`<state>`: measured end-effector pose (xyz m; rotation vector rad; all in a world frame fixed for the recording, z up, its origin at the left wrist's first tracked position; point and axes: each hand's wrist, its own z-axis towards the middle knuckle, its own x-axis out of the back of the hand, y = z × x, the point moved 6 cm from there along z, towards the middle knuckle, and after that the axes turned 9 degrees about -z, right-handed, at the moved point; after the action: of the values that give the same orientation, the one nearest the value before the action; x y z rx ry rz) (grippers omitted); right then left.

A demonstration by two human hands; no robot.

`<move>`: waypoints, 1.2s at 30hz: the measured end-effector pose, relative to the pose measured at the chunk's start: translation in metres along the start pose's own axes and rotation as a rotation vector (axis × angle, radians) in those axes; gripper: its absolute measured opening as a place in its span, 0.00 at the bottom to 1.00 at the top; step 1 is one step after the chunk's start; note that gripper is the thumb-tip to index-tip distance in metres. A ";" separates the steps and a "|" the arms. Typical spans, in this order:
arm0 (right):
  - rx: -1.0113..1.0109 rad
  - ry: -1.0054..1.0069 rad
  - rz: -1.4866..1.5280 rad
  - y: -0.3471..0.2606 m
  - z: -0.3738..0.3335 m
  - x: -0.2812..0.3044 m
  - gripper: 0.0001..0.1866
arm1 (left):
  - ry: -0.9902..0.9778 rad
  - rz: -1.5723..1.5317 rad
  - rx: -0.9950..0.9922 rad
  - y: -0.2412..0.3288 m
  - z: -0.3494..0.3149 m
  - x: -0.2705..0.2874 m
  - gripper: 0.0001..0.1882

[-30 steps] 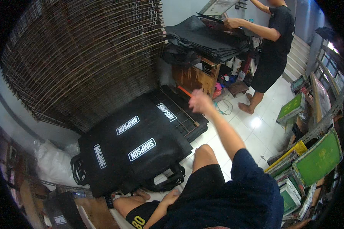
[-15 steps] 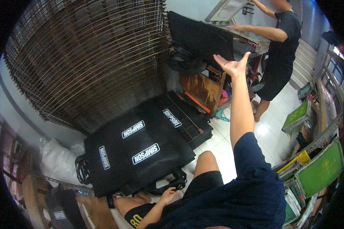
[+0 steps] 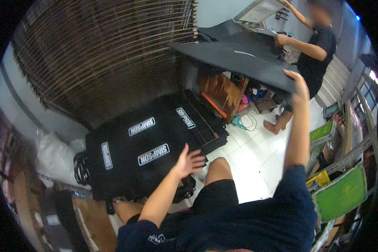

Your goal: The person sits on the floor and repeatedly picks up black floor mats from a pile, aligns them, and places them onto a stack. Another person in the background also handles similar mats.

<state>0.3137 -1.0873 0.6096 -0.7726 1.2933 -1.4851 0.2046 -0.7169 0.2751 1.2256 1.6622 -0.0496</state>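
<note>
A person sits on a white tiled floor (image 3: 256, 168), seen from above, wearing a dark blue shirt and black shorts. Their right hand (image 3: 299, 82) is raised high, fingers closed on the near edge of a large flat sheet of black fabric (image 3: 235, 61) held out level in the air. A second person (image 3: 319, 46) in a black shirt stands at the far side, one hand on the sheet's far edge. The seated person's left hand (image 3: 190, 160) hovers open, fingers spread, just above a stack of black fabric pieces (image 3: 143, 155) with white printed rectangular labels. The stack lies on a low slatted rack (image 3: 206, 126) in front of their knee. Behind the stack stands a tall rack of brown wire shelves (image 3: 105, 54). Green-framed screens (image 3: 342, 195) lean at the right.
</note>
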 end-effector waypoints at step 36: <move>-0.406 -0.572 -0.095 0.160 0.019 -0.121 0.28 | 0.161 0.139 -0.622 0.204 -0.088 -0.004 0.45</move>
<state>0.4114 -0.9724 0.4762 -1.4213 1.1255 -0.9632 0.2920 -0.5732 0.4203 0.8728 1.5527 0.6213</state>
